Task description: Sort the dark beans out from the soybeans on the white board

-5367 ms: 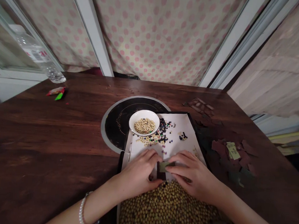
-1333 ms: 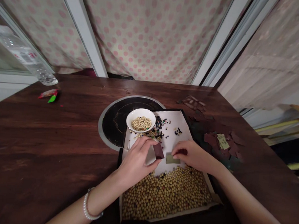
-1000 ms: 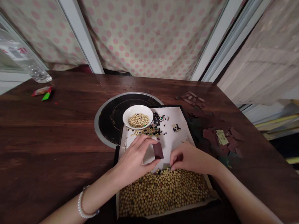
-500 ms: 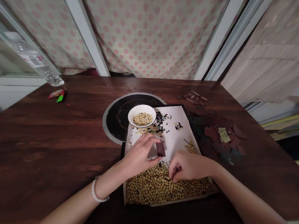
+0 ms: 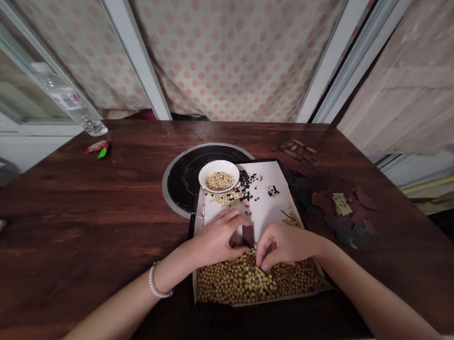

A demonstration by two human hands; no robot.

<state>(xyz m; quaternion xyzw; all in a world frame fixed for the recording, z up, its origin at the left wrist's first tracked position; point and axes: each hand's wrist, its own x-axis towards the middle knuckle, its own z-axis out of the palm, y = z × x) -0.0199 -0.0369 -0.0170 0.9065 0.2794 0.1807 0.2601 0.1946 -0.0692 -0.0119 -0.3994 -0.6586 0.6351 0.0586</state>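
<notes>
My left hand [image 5: 218, 236] is pinched on a dark brown card piece [image 5: 248, 236], which stands upright at the upper edge of a heap of soybeans [image 5: 251, 280]. My right hand [image 5: 286, 247] has its fingertips curled down at that heap, and its grip is partly hidden. The beans lie in a black-edged tray lined with white paper [image 5: 265, 203]. Near its far corner sits a white bowl [image 5: 219, 175] of pale soybeans, beside a scatter of dark beans [image 5: 245, 187]. A pearl bracelet [image 5: 156, 283] circles my left wrist.
The tray rests on a dark wooden table [image 5: 74, 217], overlapping a round black hob [image 5: 182, 177]. Reddish-brown scraps and a pale green slip [image 5: 342, 204] lie right of the tray. A plastic bottle [image 5: 87, 116] and a wrapper [image 5: 97, 148] are far left.
My right hand has moved from the white paper down to the soybeans. The left hand and dark card have shifted closer to the heap. A small patch of beans now shows at the tray's right.
</notes>
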